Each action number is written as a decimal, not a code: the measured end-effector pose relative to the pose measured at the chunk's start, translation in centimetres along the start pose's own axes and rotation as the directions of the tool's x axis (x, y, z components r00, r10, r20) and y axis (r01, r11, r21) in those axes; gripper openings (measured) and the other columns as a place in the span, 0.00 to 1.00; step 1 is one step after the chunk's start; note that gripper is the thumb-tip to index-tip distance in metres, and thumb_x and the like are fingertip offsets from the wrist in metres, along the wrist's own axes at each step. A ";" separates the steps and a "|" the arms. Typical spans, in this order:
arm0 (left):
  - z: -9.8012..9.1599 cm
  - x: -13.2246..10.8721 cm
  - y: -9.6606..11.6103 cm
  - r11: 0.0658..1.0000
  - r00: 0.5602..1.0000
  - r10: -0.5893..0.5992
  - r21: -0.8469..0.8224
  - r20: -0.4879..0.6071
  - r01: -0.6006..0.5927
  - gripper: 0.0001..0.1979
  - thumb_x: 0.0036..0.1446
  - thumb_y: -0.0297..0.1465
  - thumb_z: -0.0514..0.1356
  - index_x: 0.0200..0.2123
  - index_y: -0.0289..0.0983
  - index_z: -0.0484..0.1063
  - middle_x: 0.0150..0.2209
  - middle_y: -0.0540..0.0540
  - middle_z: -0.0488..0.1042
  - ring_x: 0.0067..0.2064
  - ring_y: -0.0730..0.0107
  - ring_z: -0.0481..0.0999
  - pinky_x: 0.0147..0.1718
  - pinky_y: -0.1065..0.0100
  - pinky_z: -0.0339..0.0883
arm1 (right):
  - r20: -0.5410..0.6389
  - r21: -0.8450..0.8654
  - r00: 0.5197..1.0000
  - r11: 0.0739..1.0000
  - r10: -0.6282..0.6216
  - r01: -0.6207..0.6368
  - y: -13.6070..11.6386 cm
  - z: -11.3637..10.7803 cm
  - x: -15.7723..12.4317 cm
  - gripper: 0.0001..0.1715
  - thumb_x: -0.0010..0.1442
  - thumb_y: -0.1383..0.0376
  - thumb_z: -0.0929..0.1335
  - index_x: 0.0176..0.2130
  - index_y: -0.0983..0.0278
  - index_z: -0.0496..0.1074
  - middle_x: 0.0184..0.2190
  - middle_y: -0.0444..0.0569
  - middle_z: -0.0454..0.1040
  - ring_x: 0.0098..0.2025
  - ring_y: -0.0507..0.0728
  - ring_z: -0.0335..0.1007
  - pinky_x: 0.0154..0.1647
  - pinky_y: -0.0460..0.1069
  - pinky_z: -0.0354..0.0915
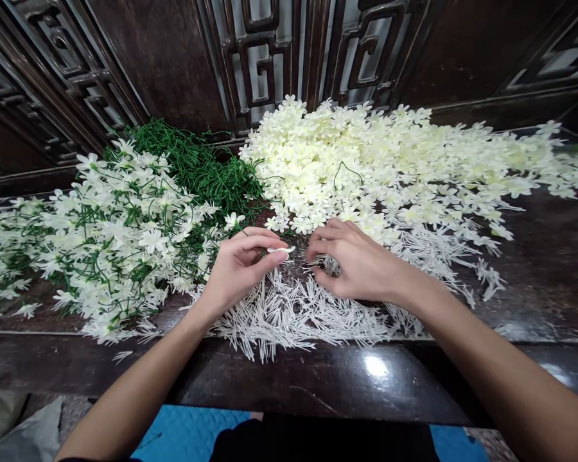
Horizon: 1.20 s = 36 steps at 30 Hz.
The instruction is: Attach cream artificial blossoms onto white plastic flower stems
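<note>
My left hand [243, 266] pinches a small white artificial flower [282, 249] between thumb and fingers, above the middle of the dark wooden surface. To its right, my right hand [351, 260] has curled fingers, with a gap between thumb and fingertips. It is low over a spread of thin white stamen sticks [298, 317], and nothing can be made out in it. Behind both hands lies a large heap of loose cream-white flower heads [337, 147]. On the left is a pile of white flowers with green stems [120, 237].
A tangle of green plastic stems [187, 160] lies behind, between the two flower heaps. A carved dark wooden panel [168, 51] rises at the back. The glossy front edge [318, 378] runs before me, with blue quilted cloth [187, 433] below it.
</note>
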<state>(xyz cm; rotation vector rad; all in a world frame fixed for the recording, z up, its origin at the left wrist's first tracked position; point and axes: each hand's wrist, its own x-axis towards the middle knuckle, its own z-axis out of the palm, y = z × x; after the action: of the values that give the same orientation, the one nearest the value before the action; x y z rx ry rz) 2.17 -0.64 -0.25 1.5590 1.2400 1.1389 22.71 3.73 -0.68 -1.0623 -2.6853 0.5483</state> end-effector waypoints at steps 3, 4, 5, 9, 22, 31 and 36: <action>-0.2 0.0 0.0 0.997 0.999 0.018 0.069 -0.028 -0.016 0.04 0.51 0.28 0.66 0.33 0.38 0.79 0.36 0.44 0.71 0.37 0.68 0.71 0.33 0.68 0.70 | 0.020 -0.015 1.000 1.000 0.003 -0.003 0.0 0.1 0.0 0.12 0.49 0.67 0.66 0.35 0.65 0.75 0.37 0.55 0.73 0.45 0.67 0.65 0.51 0.69 0.60; -0.2 0.0 0.0 0.997 1.000 0.016 0.071 -0.023 -0.014 0.05 0.51 0.28 0.66 0.34 0.38 0.79 0.34 0.45 0.71 0.36 0.70 0.71 0.33 0.68 0.69 | 0.024 -0.010 1.000 1.000 0.005 -0.005 0.0 0.1 -0.1 0.10 0.49 0.67 0.66 0.33 0.64 0.75 0.36 0.55 0.73 0.44 0.66 0.65 0.51 0.69 0.60; -0.2 0.0 0.0 0.998 1.000 0.009 0.063 -0.011 -0.008 0.05 0.52 0.28 0.65 0.35 0.38 0.79 0.33 0.45 0.72 0.34 0.71 0.70 0.32 0.69 0.68 | 0.025 -0.003 1.000 1.000 0.007 -0.007 0.1 0.2 -0.1 0.08 0.49 0.68 0.66 0.31 0.64 0.74 0.35 0.54 0.73 0.43 0.66 0.66 0.51 0.68 0.61; -0.1 -0.1 0.4 0.999 0.999 -0.041 0.005 0.026 0.040 0.05 0.53 0.28 0.64 0.35 0.38 0.78 0.29 0.47 0.74 0.29 0.73 0.69 0.29 0.70 0.68 | -0.006 0.030 1.000 1.000 -0.003 0.003 0.3 0.3 -0.2 0.05 0.49 0.68 0.65 0.27 0.62 0.71 0.32 0.52 0.72 0.41 0.63 0.66 0.49 0.67 0.63; -0.1 0.0 0.0 0.999 0.999 -0.049 -0.011 0.002 0.049 0.05 0.52 0.29 0.65 0.35 0.38 0.77 0.30 0.47 0.76 0.29 0.73 0.71 0.27 0.71 0.68 | 0.004 0.056 0.999 0.998 -0.033 0.033 0.4 0.8 0.0 0.08 0.54 0.69 0.63 0.30 0.64 0.72 0.33 0.51 0.72 0.39 0.61 0.68 0.48 0.64 0.65; -0.1 0.1 0.3 0.999 0.999 -0.047 0.001 0.018 0.047 0.04 0.52 0.28 0.64 0.34 0.37 0.77 0.30 0.46 0.76 0.30 0.73 0.72 0.28 0.71 0.70 | 0.011 0.073 1.000 0.997 -0.002 0.001 0.4 0.7 -0.1 0.08 0.57 0.64 0.66 0.36 0.64 0.73 0.37 0.53 0.72 0.44 0.63 0.66 0.48 0.65 0.64; -0.2 0.1 0.3 0.999 0.999 -0.047 0.010 0.022 0.046 0.05 0.53 0.28 0.64 0.34 0.37 0.77 0.31 0.46 0.77 0.30 0.72 0.73 0.28 0.71 0.70 | 0.022 0.093 1.000 0.996 -0.016 0.014 0.6 1.2 -0.2 0.08 0.59 0.67 0.63 0.31 0.64 0.71 0.34 0.52 0.70 0.41 0.61 0.66 0.44 0.61 0.66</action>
<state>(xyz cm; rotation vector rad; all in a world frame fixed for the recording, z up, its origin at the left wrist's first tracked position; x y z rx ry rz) 2.09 -0.57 0.09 1.5380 1.2627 1.0850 22.84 3.72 -2.02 -1.0161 -2.6566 0.6798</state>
